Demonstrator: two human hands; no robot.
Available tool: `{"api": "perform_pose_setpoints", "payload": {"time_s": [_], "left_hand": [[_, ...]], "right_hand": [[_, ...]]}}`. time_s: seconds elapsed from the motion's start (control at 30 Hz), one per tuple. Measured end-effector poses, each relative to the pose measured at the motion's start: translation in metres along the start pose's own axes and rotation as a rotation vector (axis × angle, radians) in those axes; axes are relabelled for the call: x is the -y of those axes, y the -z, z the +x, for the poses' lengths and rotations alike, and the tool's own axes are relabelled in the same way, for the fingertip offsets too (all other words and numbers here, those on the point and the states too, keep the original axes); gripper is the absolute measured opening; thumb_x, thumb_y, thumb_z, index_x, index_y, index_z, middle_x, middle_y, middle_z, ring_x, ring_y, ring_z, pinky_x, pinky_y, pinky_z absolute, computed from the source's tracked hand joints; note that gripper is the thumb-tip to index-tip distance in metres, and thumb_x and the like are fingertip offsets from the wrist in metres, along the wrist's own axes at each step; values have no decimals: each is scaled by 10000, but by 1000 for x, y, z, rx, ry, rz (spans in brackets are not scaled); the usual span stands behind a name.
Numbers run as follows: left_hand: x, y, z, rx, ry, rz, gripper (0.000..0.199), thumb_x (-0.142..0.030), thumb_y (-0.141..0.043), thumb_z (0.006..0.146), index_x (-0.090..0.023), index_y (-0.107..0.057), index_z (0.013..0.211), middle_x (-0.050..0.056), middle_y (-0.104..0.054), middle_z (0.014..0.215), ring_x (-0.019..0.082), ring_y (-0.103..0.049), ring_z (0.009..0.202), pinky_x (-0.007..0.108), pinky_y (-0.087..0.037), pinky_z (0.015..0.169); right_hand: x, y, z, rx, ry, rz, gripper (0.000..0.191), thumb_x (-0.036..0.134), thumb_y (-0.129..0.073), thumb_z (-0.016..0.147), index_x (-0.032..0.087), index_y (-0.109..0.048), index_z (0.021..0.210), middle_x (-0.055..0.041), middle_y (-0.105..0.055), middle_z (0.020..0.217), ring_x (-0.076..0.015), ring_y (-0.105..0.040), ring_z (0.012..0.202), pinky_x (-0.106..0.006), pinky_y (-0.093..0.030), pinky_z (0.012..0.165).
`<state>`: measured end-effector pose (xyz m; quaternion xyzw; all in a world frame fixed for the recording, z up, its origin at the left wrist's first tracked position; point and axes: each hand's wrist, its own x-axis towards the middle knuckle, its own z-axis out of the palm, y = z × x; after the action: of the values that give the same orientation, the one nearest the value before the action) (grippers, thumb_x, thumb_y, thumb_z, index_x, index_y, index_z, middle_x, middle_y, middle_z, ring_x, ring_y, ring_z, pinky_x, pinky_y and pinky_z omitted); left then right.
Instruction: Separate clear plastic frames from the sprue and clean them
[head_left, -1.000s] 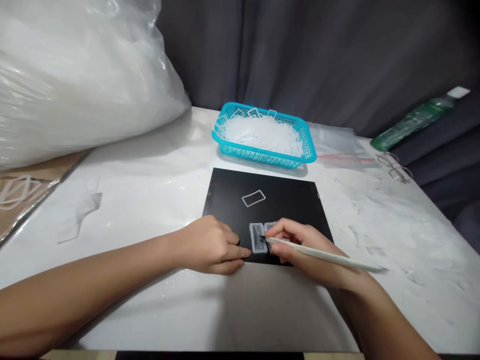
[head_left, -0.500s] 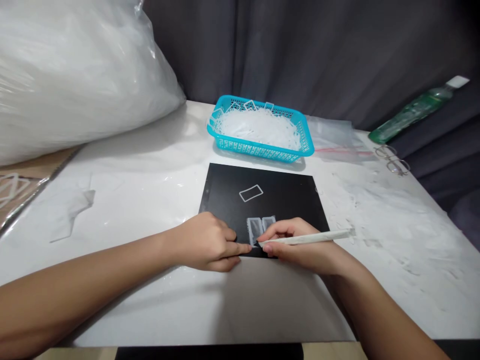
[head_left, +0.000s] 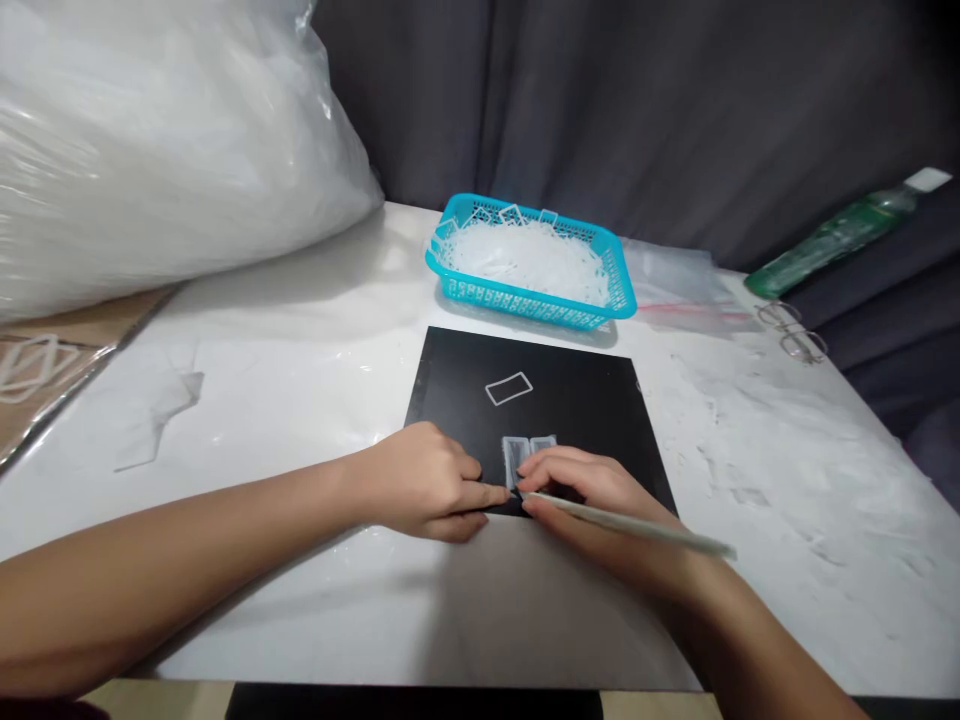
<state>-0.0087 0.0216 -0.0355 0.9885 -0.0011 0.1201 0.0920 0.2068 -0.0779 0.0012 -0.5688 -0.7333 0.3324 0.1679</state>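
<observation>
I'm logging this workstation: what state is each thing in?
Left hand, forefinger extended
Right hand, gripping white tool
Clear pieces, side by side, partly hidden
Black board, flat
Loose white frame, flat
Blue basket, filled
Large bag, bulging
Green bottle, capped, slanted
Glasses, folded or open, unclear

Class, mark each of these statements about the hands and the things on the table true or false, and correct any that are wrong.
1. The right hand holds a slim whitish tool. True.
2. The left hand is inside the plastic basket. False: it rests at the black board, index finger extended towards the right hand's fingertips.
3. A white rectangular frame lies on the black board, away from both hands. True.
4. The plastic basket is red. False: it is turquoise.
5. The green bottle has a white cap. True.
</observation>
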Motion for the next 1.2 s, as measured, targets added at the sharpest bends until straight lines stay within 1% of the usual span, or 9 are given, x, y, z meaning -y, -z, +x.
{"api": "perform_pose_setpoints", "payload": {"time_s": [0.17,0.3,0.5,0.7,0.77,0.83,0.93,1.1,1.2], "left_hand": [[0,0,3,2,-9,-14,306,-352,-524,862,-237,-648,1117,-8,-647,664,155,-588,560,295,-361,460],[-1,0,6,2,5,-25,263,-349,-531,848,-244,-672,1043,-9,-650,659,151,-589,563,295,-348,453],[4,-3,7,-32,21,-52,268,-330,-522,847,-265,-686,1049,-7,-658,702,141,-595,576,289,-347,464],[2,-7,7,-100,46,-100,245,-281,-508,856,-253,-703,1003,1,-662,757,122,-589,575,262,-330,479],[-1,-4,9,-133,195,-212,232,-313,-497,878,-209,-704,878,4,-656,710,111,-582,554,237,-333,480],[-3,1,12,-152,466,-421,340,-423,-493,894,-164,-664,754,-1,-624,603,104,-573,519,206,-338,464],[-5,7,16,-101,769,-783,445,-557,-509,858,-144,-629,744,-4,-625,581,103,-592,487,176,-361,428],[-7,6,16,-91,800,-968,349,-442,-479,877,-146,-596,733,19,-682,703,108,-646,542,175,-446,477],[-7,6,15,-108,852,-919,222,-319,-514,814,-157,-549,667,-5,-643,616,110,-632,511,171,-446,464]], "right_hand": [[10,-36,-15,-225,163,-506,204,53,-456,836,137,-640,811,-102,-690,794,-217,-632,716,-335,-545,650],[11,-49,-19,-280,339,-726,278,-15,-400,808,84,-645,896,-171,-705,945,-272,-625,766,-407,-551,651],[-5,-34,-6,-396,102,-398,228,89,-428,864,210,-579,743,-86,-710,846,-227,-666,855,-323,-545,730],[-8,-8,-4,-519,-89,-164,87,235,-485,906,223,-571,898,-78,-698,1095,-214,-670,981,-336,-521,816],[-5,-9,-3,-469,-154,63,98,276,-514,903,227,-590,866,-58,-708,1091,-208,-667,999,-328,-512,829],[-2,-15,-1,-410,-190,263,111,308,-545,889,224,-602,844,-51,-710,1093,-203,-667,998,-313,-508,822],[2,-28,3,-367,-198,409,134,327,-566,877,209,-603,825,-52,-725,1003,-187,-682,892,-274,-509,730],[7,-36,11,-326,-87,385,158,329,-524,896,204,-598,832,-55,-722,982,-183,-680,895,-274,-503,757],[-8,-17,12,-518,-76,159,161,336,-500,891,218,-610,884,-67,-704,1093,-203,-660,1005,-303,-484,852]]}}
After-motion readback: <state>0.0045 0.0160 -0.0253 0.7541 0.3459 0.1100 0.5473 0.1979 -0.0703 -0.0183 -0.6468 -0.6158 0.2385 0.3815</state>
